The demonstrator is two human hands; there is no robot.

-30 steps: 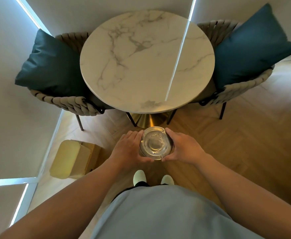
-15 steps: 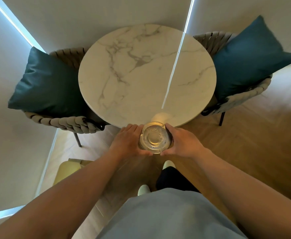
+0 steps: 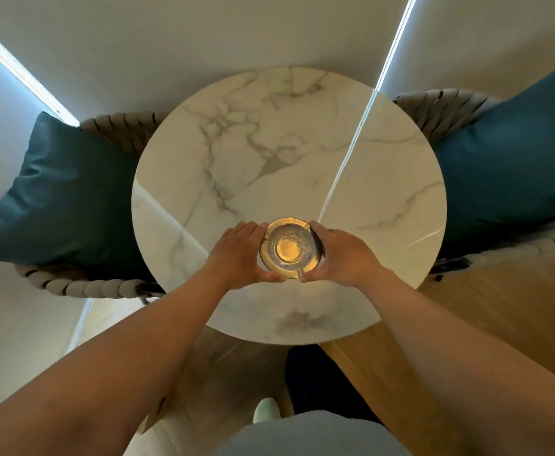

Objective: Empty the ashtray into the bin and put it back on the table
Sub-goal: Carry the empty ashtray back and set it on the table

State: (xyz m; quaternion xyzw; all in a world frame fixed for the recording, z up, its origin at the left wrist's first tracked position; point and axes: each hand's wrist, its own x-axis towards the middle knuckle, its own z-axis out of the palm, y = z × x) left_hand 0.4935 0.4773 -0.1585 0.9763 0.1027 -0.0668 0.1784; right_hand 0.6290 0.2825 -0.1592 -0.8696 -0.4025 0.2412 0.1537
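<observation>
Both hands clasp a round clear glass ashtray (image 3: 290, 247) from opposite sides, the left hand (image 3: 240, 254) cupping its left rim and the right hand (image 3: 341, 255) its right, over the near half of the round white marble table (image 3: 269, 143); whether it touches the top cannot be told. Beyond, woven grey chairs carry a teal cushion at the left edge (image 3: 62, 199) and another at the right edge (image 3: 513, 159).

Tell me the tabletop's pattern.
White marble with grey veining, seen on the table in the head view.
</observation>
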